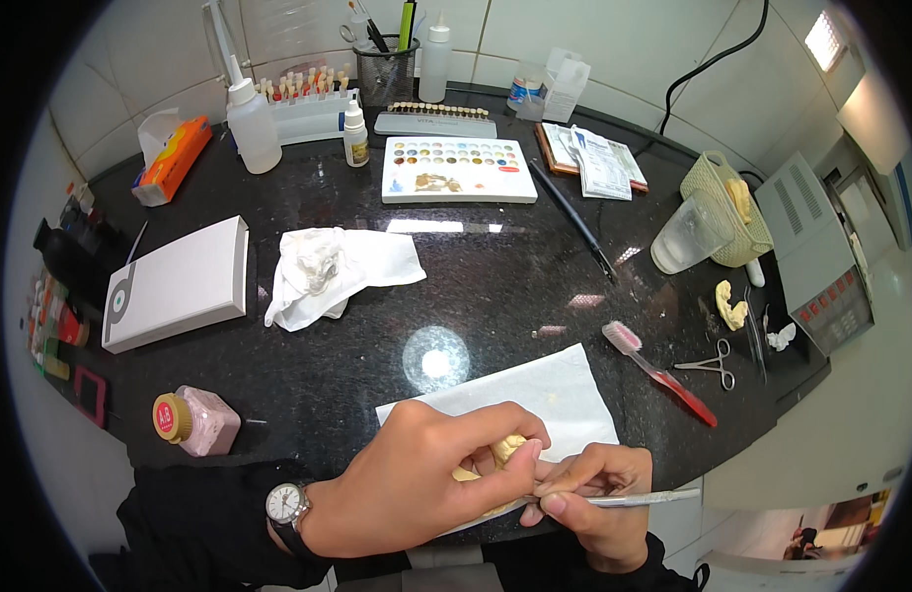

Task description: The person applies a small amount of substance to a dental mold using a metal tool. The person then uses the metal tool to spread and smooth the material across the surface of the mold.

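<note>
Pale-yellow moulded piece (pixel 511 450), between five and six o'clock: gripped in left hand (pixel 407 479), mostly hidden. Slender silver metal tool (pixel 642 499), near five: pinched in right hand (pixel 612 479); inner end obscured.

A round white glare (pixel 436 364) is shining off the glossy black worktop (pixel 495 296); fisheye distortion is curving its edges, and black vignetting is swallowing the corners.

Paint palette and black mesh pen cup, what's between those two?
In the head view, a grey holder with a row of tooth-coloured tabs lies between the paint palette and pen cup.
</note>
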`<action>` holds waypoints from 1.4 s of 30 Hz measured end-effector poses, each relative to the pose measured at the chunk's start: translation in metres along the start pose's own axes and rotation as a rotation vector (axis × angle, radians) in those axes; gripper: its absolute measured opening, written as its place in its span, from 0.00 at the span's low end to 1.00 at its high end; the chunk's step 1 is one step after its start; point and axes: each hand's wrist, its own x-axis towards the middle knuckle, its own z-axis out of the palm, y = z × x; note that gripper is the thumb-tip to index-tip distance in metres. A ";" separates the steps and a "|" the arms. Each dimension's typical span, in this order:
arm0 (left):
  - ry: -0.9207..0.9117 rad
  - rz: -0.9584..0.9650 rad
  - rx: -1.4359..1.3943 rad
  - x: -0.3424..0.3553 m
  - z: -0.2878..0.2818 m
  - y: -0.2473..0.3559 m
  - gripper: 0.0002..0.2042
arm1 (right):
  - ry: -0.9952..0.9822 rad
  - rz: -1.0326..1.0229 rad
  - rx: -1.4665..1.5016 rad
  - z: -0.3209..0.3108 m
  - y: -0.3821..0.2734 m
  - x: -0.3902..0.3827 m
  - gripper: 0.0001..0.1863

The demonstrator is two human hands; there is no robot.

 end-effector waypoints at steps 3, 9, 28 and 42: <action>-0.002 0.006 -0.024 0.002 0.000 0.001 0.07 | 0.034 -0.008 0.043 0.000 0.000 -0.002 0.03; 0.000 0.022 -0.013 0.002 0.000 -0.002 0.07 | 0.194 0.047 -0.055 0.015 -0.007 0.001 0.07; -0.085 -0.101 0.033 0.002 -0.004 0.002 0.09 | 0.224 -0.022 -0.117 0.012 -0.001 -0.001 0.08; -0.039 -0.029 0.134 0.000 -0.002 -0.001 0.07 | 0.241 -0.019 -0.182 0.012 0.001 -0.004 0.07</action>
